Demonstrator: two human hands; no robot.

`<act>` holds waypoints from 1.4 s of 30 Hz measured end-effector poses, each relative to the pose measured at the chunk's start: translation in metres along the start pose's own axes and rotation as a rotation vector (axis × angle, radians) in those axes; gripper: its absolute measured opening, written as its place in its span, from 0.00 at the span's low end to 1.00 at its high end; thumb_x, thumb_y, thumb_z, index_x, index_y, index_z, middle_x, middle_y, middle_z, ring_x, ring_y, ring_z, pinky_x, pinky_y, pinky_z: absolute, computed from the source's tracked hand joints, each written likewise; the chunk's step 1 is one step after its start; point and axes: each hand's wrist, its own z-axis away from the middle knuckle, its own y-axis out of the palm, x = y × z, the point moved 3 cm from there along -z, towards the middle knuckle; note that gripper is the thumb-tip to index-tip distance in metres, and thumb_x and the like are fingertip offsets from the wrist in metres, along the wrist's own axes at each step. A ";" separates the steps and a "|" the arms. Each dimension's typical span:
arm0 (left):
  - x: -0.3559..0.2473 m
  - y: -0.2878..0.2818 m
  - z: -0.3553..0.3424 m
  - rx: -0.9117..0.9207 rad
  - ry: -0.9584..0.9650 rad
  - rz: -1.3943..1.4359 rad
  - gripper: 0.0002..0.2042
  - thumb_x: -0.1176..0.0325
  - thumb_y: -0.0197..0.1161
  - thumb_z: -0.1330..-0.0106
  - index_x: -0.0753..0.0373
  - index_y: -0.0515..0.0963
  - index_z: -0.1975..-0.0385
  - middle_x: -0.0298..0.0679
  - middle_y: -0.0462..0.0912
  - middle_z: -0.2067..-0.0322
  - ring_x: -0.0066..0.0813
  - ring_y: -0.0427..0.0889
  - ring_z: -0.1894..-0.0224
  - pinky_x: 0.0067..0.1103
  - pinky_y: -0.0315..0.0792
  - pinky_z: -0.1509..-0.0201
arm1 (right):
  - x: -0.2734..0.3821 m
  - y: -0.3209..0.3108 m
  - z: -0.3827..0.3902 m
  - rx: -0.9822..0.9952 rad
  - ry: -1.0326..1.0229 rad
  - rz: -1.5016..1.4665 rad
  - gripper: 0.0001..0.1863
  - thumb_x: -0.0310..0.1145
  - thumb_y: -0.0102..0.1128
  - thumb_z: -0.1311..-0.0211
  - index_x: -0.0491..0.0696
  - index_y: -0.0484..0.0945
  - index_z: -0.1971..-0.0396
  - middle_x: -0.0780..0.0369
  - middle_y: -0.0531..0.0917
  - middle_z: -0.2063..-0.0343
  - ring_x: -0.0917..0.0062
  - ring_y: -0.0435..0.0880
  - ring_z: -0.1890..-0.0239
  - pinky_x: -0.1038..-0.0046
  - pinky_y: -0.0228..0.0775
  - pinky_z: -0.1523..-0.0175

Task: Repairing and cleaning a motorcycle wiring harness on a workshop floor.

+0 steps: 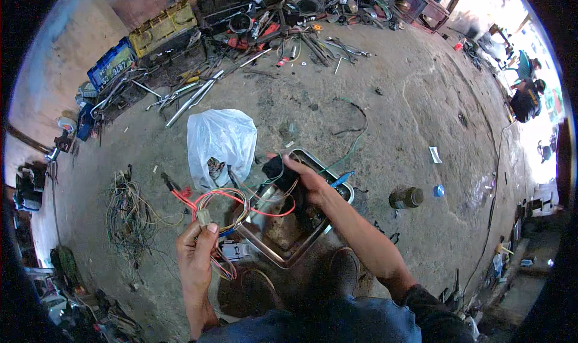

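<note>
My left hand [197,247] pinches a pale wire connector [205,216] between thumb and fingers. Coloured wires [241,206], red, yellow and blue among them, loop from it toward the right. Over the metal tray [288,260], my right hand [308,177] is closed on a soft-looking black thing [279,171]; whether it is cloth or a cover I cannot tell. Thin wires run beside that hand, and its fingertips are partly hidden. Inside the tray lie dark parts, and a blue-ended lead [343,179] crosses its right rim.
A white plastic bag [226,135] holding wires stands beyond my left hand. Left of it lies a tangled wire heap [131,219]. A dark jar [406,198] and a blue cap [439,191] sit to the right. Wrenches [195,96] and toolboxes [162,27] line the far wall.
</note>
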 end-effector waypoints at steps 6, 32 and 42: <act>0.002 -0.009 -0.008 -0.167 -0.049 0.057 0.16 0.55 0.57 0.27 0.62 0.80 0.67 0.25 0.69 0.84 0.12 0.63 0.80 0.17 0.53 0.75 | 0.048 0.047 0.058 -0.041 -0.201 0.295 0.15 0.39 0.66 0.34 0.46 0.79 0.54 0.67 0.84 0.60 0.79 0.83 0.57 0.76 0.75 0.49; 0.030 0.066 -0.011 0.357 0.230 -0.041 0.16 0.58 0.52 0.23 0.62 0.72 0.72 0.32 0.75 0.72 0.20 0.72 0.68 0.21 0.66 0.60 | 0.036 0.044 0.131 -0.018 -0.127 0.456 0.45 0.67 0.24 0.27 0.39 0.69 0.37 0.55 0.75 0.39 0.70 0.70 0.35 0.68 0.57 0.29; 0.029 0.070 -0.001 0.580 0.153 -0.229 0.07 0.71 0.60 0.28 0.69 0.80 0.60 0.45 0.80 0.52 0.29 0.82 0.59 0.26 0.75 0.54 | 0.032 0.068 0.116 -0.207 -0.228 0.842 0.32 0.54 0.63 0.34 0.39 0.78 0.46 0.58 0.85 0.55 0.75 0.80 0.50 0.72 0.71 0.44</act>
